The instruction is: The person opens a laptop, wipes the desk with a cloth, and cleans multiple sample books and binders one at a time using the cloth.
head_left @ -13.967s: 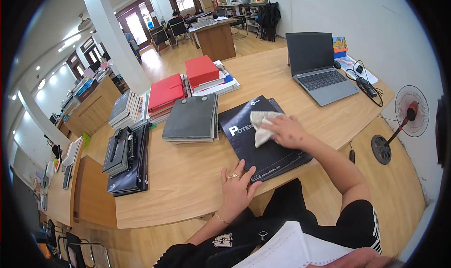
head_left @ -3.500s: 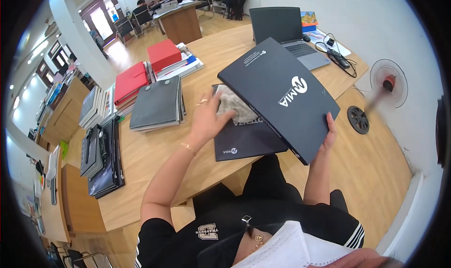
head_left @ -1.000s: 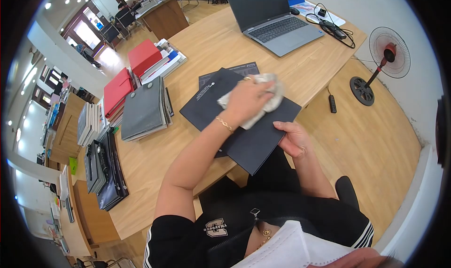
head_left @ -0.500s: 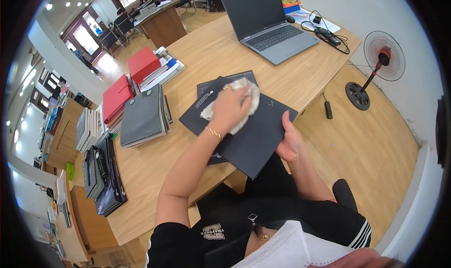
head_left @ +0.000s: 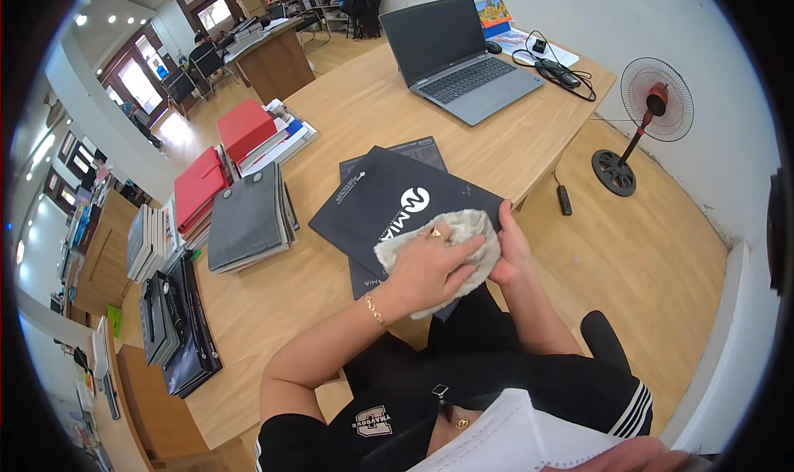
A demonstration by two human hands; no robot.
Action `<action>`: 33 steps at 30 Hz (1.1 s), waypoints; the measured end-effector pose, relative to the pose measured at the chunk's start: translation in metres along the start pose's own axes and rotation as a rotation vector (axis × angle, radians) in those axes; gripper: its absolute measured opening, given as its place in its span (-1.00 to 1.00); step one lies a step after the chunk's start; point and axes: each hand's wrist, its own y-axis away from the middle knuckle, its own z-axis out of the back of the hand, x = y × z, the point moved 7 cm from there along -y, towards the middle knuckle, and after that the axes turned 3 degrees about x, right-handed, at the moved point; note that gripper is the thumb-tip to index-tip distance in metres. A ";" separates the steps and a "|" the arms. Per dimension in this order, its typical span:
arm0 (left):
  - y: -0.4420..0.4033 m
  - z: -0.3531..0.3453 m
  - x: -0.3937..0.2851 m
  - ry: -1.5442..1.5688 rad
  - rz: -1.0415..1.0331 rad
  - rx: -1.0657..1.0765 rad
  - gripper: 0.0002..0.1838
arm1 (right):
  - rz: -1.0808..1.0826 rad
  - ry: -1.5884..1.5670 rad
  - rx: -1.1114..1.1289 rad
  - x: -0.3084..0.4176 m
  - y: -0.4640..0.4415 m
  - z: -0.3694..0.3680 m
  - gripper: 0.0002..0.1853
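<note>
My left hand (head_left: 426, 269), wearing a ring and a bracelet, presses a white cloth (head_left: 473, 226) flat against a dark folder (head_left: 356, 203). The folder bears a white logo and the letters "MIA", partly covered by the cloth. At the folder's right corner, my right hand (head_left: 511, 249) grips it, thumb along the edge and the other fingers mostly out of sight. The folder is held at the table's front edge. Beneath it lies another dark folder (head_left: 426, 150), of which only the edges show.
Left of the folders are a grey binder (head_left: 248, 216), a red folder (head_left: 198, 187), a red box file (head_left: 246, 129) and black notebooks (head_left: 186, 331). An open laptop (head_left: 467, 75) stands behind, with cables (head_left: 566, 75) beside it. A fan (head_left: 645, 116) is on the floor at right.
My left hand has slid the cloth towards me and to the right across the folder, uncovering the white logo. My right hand keeps hold of the corner.
</note>
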 end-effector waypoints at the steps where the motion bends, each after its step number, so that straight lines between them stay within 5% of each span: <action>1: 0.007 0.003 0.000 0.004 -0.010 0.020 -0.57 | 0.008 -0.006 -0.010 0.000 0.000 -0.002 -0.19; 7: 0.043 0.026 0.022 -0.037 0.123 -0.044 -0.58 | 0.022 -0.027 -0.007 0.000 -0.001 0.002 -0.32; 20: 0.044 0.063 0.185 -0.294 0.755 -0.224 -0.62 | -0.084 0.115 -0.040 -0.003 -0.003 0.008 -0.51; 26: 0.008 0.024 0.111 -0.191 0.568 -0.077 -0.56 | -0.048 0.071 -0.090 -0.005 -0.005 0.010 -0.46; 31: -0.001 -0.008 0.036 0.000 0.366 -0.029 -0.53 | -0.151 -0.183 0.106 -0.008 -0.006 0.013 -0.37; 33: 0.000 -0.015 0.008 -0.022 0.273 0.051 -0.53 | -0.154 -0.005 -0.044 -0.005 -0.003 0.025 -0.32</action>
